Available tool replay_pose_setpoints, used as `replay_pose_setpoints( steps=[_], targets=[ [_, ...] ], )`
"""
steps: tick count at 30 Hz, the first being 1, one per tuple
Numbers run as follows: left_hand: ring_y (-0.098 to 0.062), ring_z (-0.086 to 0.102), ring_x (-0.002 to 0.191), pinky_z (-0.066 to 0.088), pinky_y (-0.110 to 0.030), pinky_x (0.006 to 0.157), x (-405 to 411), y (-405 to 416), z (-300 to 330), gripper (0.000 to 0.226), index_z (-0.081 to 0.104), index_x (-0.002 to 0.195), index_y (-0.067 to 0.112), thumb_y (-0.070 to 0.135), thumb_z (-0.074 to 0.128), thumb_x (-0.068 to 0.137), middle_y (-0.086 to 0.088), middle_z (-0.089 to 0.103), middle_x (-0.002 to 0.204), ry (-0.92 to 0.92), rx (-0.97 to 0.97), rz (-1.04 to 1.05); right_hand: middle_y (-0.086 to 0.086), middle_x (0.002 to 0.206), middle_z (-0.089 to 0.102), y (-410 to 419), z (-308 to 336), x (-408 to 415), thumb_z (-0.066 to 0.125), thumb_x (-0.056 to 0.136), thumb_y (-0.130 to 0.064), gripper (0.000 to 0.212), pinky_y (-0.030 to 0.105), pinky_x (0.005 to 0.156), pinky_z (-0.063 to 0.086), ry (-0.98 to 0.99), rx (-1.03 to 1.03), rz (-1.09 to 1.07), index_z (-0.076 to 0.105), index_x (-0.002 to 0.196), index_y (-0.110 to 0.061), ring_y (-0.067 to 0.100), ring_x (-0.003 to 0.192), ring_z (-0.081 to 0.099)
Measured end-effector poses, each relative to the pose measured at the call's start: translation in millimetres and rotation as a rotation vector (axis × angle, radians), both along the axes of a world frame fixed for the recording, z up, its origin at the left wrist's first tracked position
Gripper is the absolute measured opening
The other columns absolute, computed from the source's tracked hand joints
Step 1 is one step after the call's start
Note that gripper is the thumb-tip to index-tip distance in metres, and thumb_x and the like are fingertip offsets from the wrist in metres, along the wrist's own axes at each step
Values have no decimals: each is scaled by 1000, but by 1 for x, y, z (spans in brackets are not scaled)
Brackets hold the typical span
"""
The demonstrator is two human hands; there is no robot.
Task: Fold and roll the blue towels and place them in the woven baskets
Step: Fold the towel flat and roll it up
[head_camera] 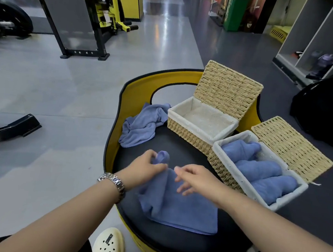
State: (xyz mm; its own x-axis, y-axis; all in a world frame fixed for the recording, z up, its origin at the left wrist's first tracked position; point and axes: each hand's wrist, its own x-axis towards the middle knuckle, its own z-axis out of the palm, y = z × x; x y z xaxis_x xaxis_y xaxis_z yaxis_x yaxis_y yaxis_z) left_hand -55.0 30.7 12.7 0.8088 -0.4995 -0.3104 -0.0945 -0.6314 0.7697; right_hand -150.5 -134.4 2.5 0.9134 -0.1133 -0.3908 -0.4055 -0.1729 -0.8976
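1. My left hand (146,169), with a metal watch (113,183) on its wrist, sits at the centre of the frame with its fingers curled round a bunched corner of the blue towel (178,206), gripping it at the towel's upper left end.
2. My right hand (193,178) is just to the right of it, fingers loosely spread and slightly blurred; it hovers over or brushes the same towel, and I cannot tell whether it actually touches the cloth. It has hold of nothing.
3. That towel lies partly folded on the dark round cushion (179,147) in the lower middle of the frame, its lower edge flat and its upper end lifted by my left hand.
4. The cushion sits inside a yellow frame with a black rim (123,101).
5. Above and left of my hands, a second blue towel (141,125) lies crumpled at the cushion's far left edge, draped against the yellow frame.
6. Right of it stands a woven basket (191,128) with a white cloth liner, lid tipped up behind it, nothing inside.
7. Touching that basket on the lower right is another woven basket (226,172), lid open and leaning away, holding three rolled blue towels (259,169) side by side.
8. At the bottom edge, a cream clog (109,246) shows below the cushion.
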Motion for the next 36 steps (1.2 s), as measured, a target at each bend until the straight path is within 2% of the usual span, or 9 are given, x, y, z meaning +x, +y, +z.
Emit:
replay_pose_setpoints(
  steps=[2, 5, 12, 17, 19, 22, 24, 31, 36],
  targets=[
    [-10, 59, 75, 50, -20, 59, -22, -17, 6, 30, 49, 115, 14, 29, 60, 91, -7, 62, 99, 238, -180, 16, 8, 100, 69, -4, 4, -1, 54, 91, -52, 40, 34, 64, 56, 99, 170, -33, 65, 105, -16, 26, 81, 68],
    [-17, 65, 87, 58, -32, 71, -42, -32, 1, 30, 42, 127, 16, 21, 49, 98, -12, 63, 115, 405, -310, -57, 6, 89, 70, -17, -3, -3, 62, 80, -54, 42, 34, 69, 50, 109, -148, -97, 66, 91, -14, 21, 84, 66],
    [-17, 45, 124, 39, -25, 100, -30, -22, -36, 61, 49, 133, 18, -8, 45, 77, 2, 46, 139, -542, 112, -629, 9, 75, 60, -52, -21, -14, 59, 78, -17, 9, 33, 58, 49, 236, -530, -142, 56, 80, -10, 28, 72, 64],
    [-28, 17, 146, 27, -39, 115, -37, -24, -64, 55, 32, 147, 12, 31, 32, 95, -9, 15, 159, -711, 302, -843, 12, 110, 61, -65, -43, -19, 47, 91, -50, 52, 34, 93, 46, 247, -1246, 174, 47, 123, -9, 26, 102, 62],
    [-28, 3, 148, 14, -36, 118, -39, -26, -66, 57, 20, 151, 14, 36, 29, 99, -9, 2, 161, -701, 426, -889, 8, 100, 53, -66, -47, -16, 24, 95, -57, 56, 35, 87, 45, 77, -1274, 249, 50, 119, -12, 24, 90, 56],
    [-28, -5, 148, 8, -36, 118, -34, -26, -74, 65, 8, 153, 20, 45, 26, 95, -9, -7, 160, -671, 500, -942, 3, 99, 52, -62, -42, -15, 56, 89, -26, 14, 38, 81, 42, -191, -1195, 342, 57, 101, -19, 25, 95, 55],
    [-28, -7, 147, 8, -37, 119, -30, -24, -82, 77, 4, 153, 23, 57, 10, 83, -8, -9, 160, -660, 519, -972, 3, 110, 50, -59, -45, -21, 63, 87, -27, 28, 36, 88, 42, -86, -1128, 474, 58, 114, -21, 24, 103, 53],
    [-24, 29, 139, 28, -38, 113, -11, -37, -71, 46, 45, 139, 25, 32, 53, 94, -3, 27, 153, -508, 179, -679, 1, 114, 49, -66, -49, -14, 68, 83, -32, 37, 35, 93, 42, -123, -1082, 300, 56, 117, -24, 23, 109, 51],
    [-23, 50, 121, 41, -31, 101, 1, -39, -70, 71, 18, 149, 19, 31, 58, 92, -8, 47, 138, -108, 203, -315, 8, 125, 57, -70, -57, -9, 68, 83, -40, 53, 36, 96, 44, 116, -1101, 212, 48, 123, -12, 26, 114, 56]
  ],
)
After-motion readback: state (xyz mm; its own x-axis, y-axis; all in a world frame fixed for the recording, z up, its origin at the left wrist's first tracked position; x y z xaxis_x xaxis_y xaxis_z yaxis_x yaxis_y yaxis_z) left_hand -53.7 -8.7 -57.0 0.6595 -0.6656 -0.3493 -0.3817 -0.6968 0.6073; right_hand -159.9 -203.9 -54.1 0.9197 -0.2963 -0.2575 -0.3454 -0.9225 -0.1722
